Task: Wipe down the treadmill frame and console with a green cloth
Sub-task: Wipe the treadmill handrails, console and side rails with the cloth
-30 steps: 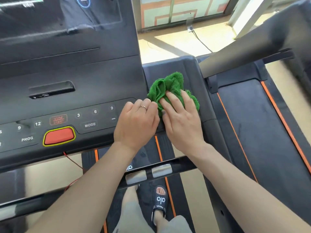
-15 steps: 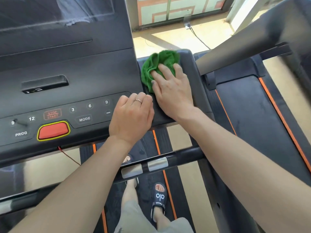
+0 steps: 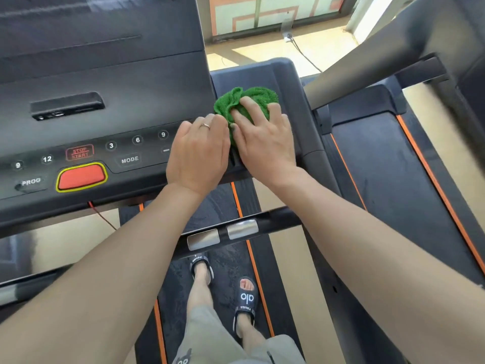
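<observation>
Bunched green terry cloth (image 3: 248, 101) lies on the dark grey plastic side panel (image 3: 286, 82) of the treadmill frame, just right of the black console (image 3: 105, 106). Right hand (image 3: 265, 143) palm-down on the cloth; its fingers (image 3: 246, 106) are spread and nearly straight, pressing the fabric flat against the panel, not clenched round it. Cloth shows beyond the fingertips and to their left; its near part is hidden under the palm.

Left hand (image 3: 198, 153) rests on the console's right end, knuckles up, fingers bent down over the keypad edge; they grasp nothing that shows. A thin ring (image 3: 205, 125) sits on one finger. This hand lies just beside the right hand and touches the cloth's left edge.

On the console: round number keys, a MODE key (image 3: 129, 160), a red oval stop button with yellow rim (image 3: 81, 177). Below, a black crossbar with two silver sensor plates (image 3: 223, 233). Feet in black slide sandals (image 3: 245, 302) stand on the black belt with orange edge stripes (image 3: 238, 206).
</observation>
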A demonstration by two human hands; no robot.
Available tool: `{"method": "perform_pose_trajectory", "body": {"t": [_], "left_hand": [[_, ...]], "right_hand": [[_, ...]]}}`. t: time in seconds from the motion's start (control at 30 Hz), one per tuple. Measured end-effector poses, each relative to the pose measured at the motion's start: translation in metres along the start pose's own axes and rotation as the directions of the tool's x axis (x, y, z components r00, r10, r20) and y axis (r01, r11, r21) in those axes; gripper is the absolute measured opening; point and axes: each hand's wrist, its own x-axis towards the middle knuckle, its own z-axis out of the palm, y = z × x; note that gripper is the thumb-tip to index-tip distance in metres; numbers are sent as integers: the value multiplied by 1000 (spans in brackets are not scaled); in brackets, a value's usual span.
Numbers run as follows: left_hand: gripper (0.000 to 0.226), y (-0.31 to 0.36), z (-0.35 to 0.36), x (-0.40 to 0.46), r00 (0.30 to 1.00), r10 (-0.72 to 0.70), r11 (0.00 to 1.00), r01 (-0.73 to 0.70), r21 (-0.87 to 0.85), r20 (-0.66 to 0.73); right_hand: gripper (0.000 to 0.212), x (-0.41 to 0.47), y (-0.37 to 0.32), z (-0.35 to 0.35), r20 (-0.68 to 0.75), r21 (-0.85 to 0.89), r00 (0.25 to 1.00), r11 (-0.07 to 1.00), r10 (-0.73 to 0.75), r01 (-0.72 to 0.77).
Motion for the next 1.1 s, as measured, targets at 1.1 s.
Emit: {"method": "perform_pose_trajectory", "body": {"t": [1.1], "left_hand": [[48,30,-35,-123,862,13,1000,-15,1,506]], "right_hand": [[42,-134,-15,-9,-93,78,987,990,128,-121]]}}
